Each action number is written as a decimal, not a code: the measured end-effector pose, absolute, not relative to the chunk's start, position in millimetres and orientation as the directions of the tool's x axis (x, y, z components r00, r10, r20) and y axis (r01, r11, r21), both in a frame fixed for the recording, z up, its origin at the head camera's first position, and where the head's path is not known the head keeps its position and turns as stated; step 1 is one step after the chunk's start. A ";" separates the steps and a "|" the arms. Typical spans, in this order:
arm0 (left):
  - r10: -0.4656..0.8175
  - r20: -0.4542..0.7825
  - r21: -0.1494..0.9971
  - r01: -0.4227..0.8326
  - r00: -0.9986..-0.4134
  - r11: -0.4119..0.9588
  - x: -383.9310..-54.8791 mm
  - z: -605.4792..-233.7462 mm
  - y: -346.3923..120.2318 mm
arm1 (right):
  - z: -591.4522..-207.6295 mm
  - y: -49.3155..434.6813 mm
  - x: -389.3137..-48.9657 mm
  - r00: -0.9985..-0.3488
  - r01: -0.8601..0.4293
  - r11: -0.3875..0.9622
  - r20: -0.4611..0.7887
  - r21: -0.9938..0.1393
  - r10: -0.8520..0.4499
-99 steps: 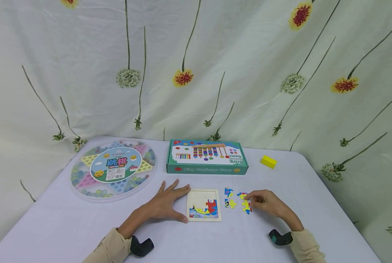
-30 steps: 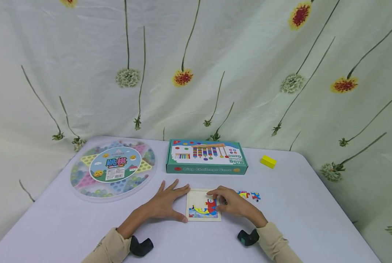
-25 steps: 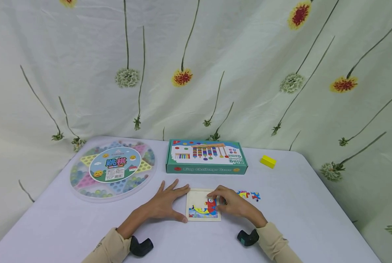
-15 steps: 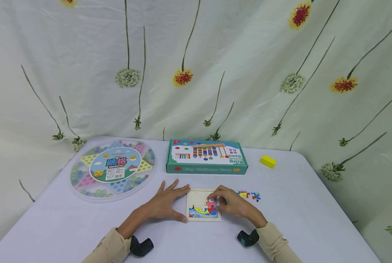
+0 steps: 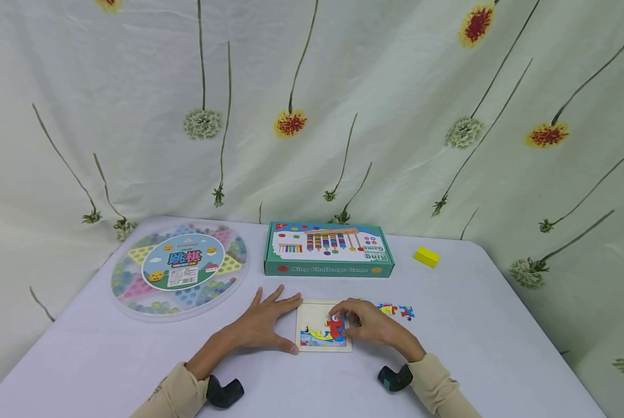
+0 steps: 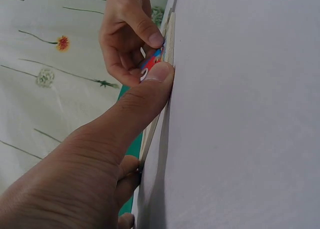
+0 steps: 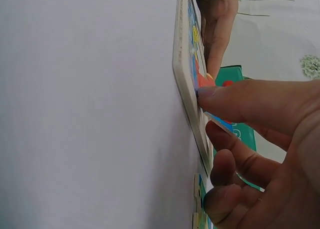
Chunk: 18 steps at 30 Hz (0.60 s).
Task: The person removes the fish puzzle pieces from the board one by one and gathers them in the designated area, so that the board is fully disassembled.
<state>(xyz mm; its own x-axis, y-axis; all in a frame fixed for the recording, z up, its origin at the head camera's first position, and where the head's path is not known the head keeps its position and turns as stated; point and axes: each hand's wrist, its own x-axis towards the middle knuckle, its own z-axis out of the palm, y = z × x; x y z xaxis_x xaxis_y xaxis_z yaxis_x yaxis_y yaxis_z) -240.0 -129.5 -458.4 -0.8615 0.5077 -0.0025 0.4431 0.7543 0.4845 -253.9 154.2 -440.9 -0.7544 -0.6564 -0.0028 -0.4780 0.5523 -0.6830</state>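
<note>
A small square jigsaw tray [image 5: 309, 310] lies flat on the white table, its lower part filled with a yellow, blue and red picture. My left hand [image 5: 262, 322] spreads straight fingers along the tray's left side, thumb at the near left corner. Over the tray's right side, my right hand [image 5: 366, 322] pinches a red puzzle piece [image 6: 150, 64] with an eye on it between thumb and index finger. In the right wrist view that thumb [image 7: 235, 101] covers part of the piece, which tilts up at the tray. The right hand's fingers hide the tray's right edge in the head view.
Loose puzzle pieces [image 5: 387, 309] lie right of the tray, partly behind the right hand. A green game box [image 5: 329, 270] stands behind. Farther left is a round marble board game [image 5: 183, 261], and a yellow block [image 5: 427, 257] sits at the back right.
From the loose pieces on the right, my right hand has moved left onto the tray; one loose piece now lies farther right and back. Over the last second the hands have barely moved.
</note>
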 end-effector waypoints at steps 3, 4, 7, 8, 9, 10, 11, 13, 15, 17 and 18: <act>0.509 -0.002 0.488 0.443 -0.861 0.752 -239.9 -457.8 -129.6 | -440.3 153.9 -253.7 -0.753 -0.482 0.551 0.000 -0.681 -0.658; 0.509 -0.002 0.490 0.443 -0.861 0.751 -239.8 -457.7 -129.6 | -440.0 153.9 -253.5 -0.753 -0.483 0.551 0.001 -0.681 -0.658; 0.510 -0.001 0.491 0.444 -0.860 0.750 -239.7 -458.0 -129.6 | -439.5 153.8 -252.9 -0.755 -0.480 0.551 0.002 -0.682 -0.656; 0.510 -0.001 0.491 0.444 -0.860 0.750 -239.7 -458.1 -129.6 | -439.4 153.8 -252.7 -0.756 -0.479 0.552 0.001 -0.683 -0.654; 0.510 0.000 0.492 0.444 -0.860 0.749 -239.7 -458.3 -129.6 | -439.4 153.8 -252.7 -0.757 -0.478 0.553 0.000 -0.683 -0.654; 0.510 0.001 0.492 0.445 -0.860 0.748 -239.7 -458.5 -129.7 | -439.3 153.8 -252.7 -0.758 -0.477 0.554 0.000 -0.683 -0.652; 0.511 0.002 0.492 0.445 -0.860 0.748 -239.8 -458.8 -129.7 | -439.4 153.8 -252.8 -0.759 -0.476 0.554 0.000 -0.683 -0.651; 0.510 0.004 0.493 0.446 -0.860 0.747 -240.0 -459.1 -129.8 | -439.3 154.0 -252.8 -0.761 -0.473 0.556 0.000 -0.684 -0.648; 0.511 0.007 0.491 0.448 -0.859 0.747 -240.2 -459.6 -129.8 | -439.3 154.2 -252.8 -0.764 -0.470 0.555 0.002 -0.686 -0.645; 0.511 0.008 0.490 0.449 -0.859 0.747 -240.5 -460.0 -129.9 | -439.0 154.6 -252.6 -0.767 -0.468 0.554 0.006 -0.688 -0.641; 0.512 0.008 0.490 0.449 -0.859 0.747 -240.5 -460.1 -129.9 | -438.8 154.9 -252.6 -0.768 -0.468 0.553 0.008 -0.690 -0.640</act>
<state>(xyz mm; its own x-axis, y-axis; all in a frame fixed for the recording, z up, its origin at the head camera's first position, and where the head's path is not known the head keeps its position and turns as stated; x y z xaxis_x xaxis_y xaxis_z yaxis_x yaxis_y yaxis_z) -240.5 -129.9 -460.1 -0.8592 0.5116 0.0082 0.4494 0.7467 0.4905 -252.6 154.9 -438.8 -0.7681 -0.6402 0.0080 -0.4677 0.5525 -0.6899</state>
